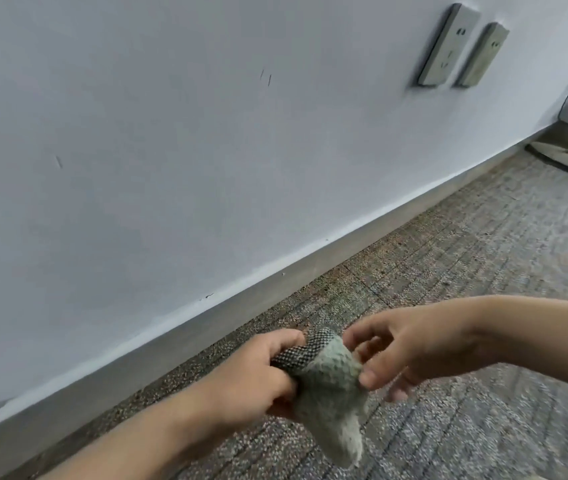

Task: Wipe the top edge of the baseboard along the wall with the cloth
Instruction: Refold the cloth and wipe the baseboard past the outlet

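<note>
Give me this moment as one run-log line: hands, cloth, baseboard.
left hand grips pale green waffle-weave cloth | right hand pinches its edge | cloth over speckled carpet, clear of grey baseboard | wipe not started

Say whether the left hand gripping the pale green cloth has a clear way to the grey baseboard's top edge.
Probably yes: only speckled carpet lies between the left hand and the grey baseboard; the right hand also pinches the green cloth.
</note>
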